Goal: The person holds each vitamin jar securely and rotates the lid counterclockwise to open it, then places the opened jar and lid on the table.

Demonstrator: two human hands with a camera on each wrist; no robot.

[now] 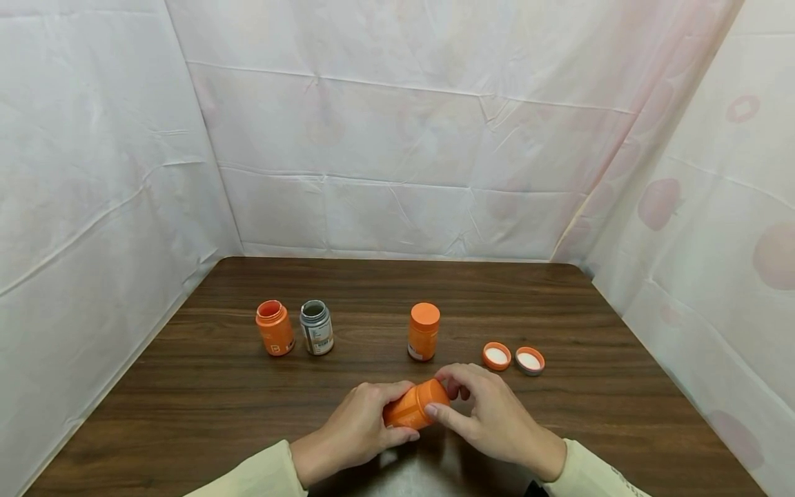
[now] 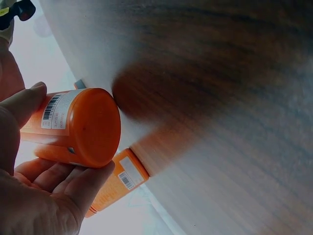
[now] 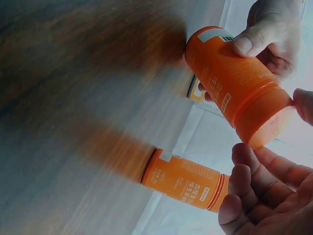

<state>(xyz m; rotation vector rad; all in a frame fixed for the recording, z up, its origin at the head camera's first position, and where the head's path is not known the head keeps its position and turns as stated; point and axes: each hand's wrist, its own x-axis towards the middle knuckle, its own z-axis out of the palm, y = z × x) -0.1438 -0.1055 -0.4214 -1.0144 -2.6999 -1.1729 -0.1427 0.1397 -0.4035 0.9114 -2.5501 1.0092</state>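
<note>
Tilted over the near part of the table, an orange pill bottle (image 1: 405, 412) lies in the grip of my left hand (image 1: 354, 424), thumb on one side and fingers on the other. Its round base (image 2: 98, 128) faces the left wrist camera, with a barcode label beside it. At the other end, my right hand (image 1: 491, 414) pinches the orange cap (image 3: 266, 120) between thumb and fingertips; the cap sits on the bottle's neck. Just beyond the hands stands a second capped orange bottle (image 1: 424, 339), upright.
Two uncapped bottles, one orange (image 1: 277, 333) and one grey (image 1: 318, 333), stand upright at the left. To the right, an orange cap (image 1: 497, 356) and a grey-rimmed orange cap (image 1: 530, 361) lie with white insides up. White sheeting (image 1: 397, 138) encloses the dark wooden table (image 1: 205, 386).
</note>
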